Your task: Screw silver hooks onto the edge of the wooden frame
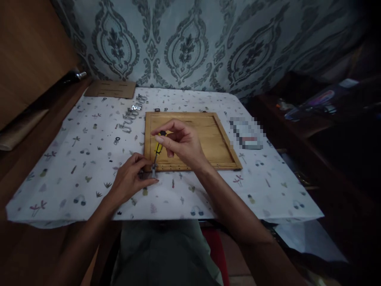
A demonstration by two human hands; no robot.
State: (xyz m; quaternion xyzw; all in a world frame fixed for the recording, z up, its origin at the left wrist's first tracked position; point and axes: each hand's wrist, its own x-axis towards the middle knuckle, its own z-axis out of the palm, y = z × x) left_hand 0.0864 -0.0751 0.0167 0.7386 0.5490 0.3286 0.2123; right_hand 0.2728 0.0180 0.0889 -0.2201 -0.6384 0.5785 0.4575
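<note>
A wooden panel [193, 139] with a raised frame lies flat on the table. At its near left corner sits a small metal hinge [154, 171]. My left hand [127, 176] is closed round that hinge, thumb on the near side and fingers at the panel's edge. In my right hand [181, 143], a small yellow and black screwdriver [158, 147] is pinched between thumb and fingers. It tilts slightly, with its shaft pointing down and its tip at the hinge. Several small holes or screws dot the panel's near edge.
A patterned white cloth [80, 178] covers the table. Several metal hinges [132, 115] lie in a row beyond my left hand, near a cardboard piece [110, 89]. A pixelated object [247, 133] lies right of the panel. A patterned wall covering [187, 47] rises behind.
</note>
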